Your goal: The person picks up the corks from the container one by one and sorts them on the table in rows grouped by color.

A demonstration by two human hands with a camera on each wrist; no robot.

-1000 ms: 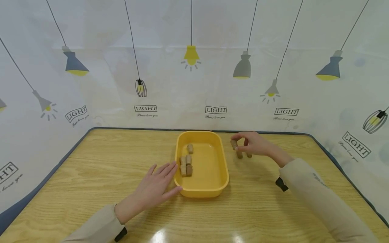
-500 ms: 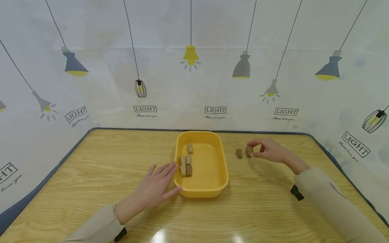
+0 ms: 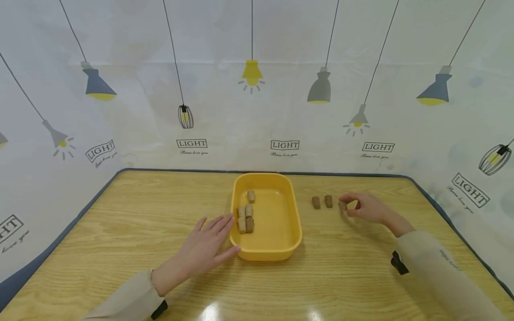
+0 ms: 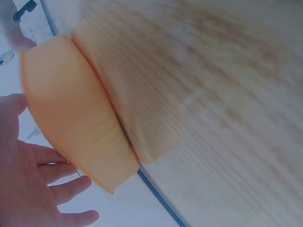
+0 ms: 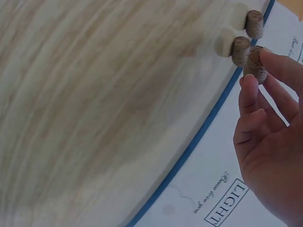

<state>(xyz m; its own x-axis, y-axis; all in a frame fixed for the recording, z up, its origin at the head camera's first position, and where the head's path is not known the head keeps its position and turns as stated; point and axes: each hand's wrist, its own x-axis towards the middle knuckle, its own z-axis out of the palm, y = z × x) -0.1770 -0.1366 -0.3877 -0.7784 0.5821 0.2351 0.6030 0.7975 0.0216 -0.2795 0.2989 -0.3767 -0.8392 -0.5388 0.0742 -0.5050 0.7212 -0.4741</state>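
In the head view, my right hand [image 3: 367, 208] pinches a small brown cork [image 3: 342, 207] between thumb and index finger, at the right end of a row. Two more corks stand upright to its left: a near cork [image 3: 328, 201] and a farther cork [image 3: 316, 203]. The right wrist view shows the pinched cork [image 5: 254, 66] close to them. My left hand [image 3: 202, 245] lies with straight fingers against the left side of a yellow plastic tub [image 3: 296, 223]. Several corks [image 3: 246, 219] are clustered inside at the tub's left, with a single cork [image 3: 250, 196] farther back.
The wooden table [image 3: 168, 191] has a dark blue edge [image 3: 184, 170]. A pale wall covering [image 3: 225, 111] printed with hanging lamps rises behind it and at both sides.
My right hand has travelled right and slightly nearer with a cork, from left of the two standing corks, past them, to the row's right end. The left hand and tub have stayed still.
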